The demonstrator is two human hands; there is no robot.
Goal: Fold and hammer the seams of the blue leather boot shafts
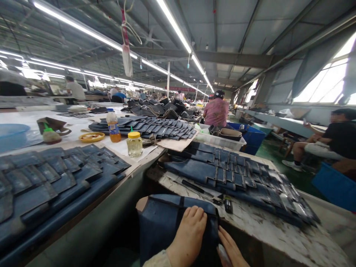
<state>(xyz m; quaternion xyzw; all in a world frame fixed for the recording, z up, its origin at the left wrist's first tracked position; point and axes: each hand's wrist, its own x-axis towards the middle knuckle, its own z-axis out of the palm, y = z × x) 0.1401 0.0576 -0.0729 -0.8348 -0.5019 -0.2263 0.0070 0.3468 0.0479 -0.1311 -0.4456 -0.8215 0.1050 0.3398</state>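
A dark blue leather piece [160, 222] with a black strip and a tan corner is tilted up in front of me at the table edge. My left hand [190, 231] lies across its face, fingers curled and pressed onto the leather by the strip. My right hand [232, 246] is at the piece's right edge, fingers together along the side. Under them shows a pale, shiny object [224, 255], too blurred to name. Past the piece, a black-handled tool [194, 186] and a small black block [228, 204] lie on the stained worktop [257, 222].
Overlapping blue leather pieces [230, 167] cover the right worktop; another row [47, 174] lies left. A yellow-lidded jar [135, 144], an orange-liquid bottle [113, 128] and a yellow dish [91, 137] stand beyond. A person [216, 111] sits ahead, another [339, 137] at right.
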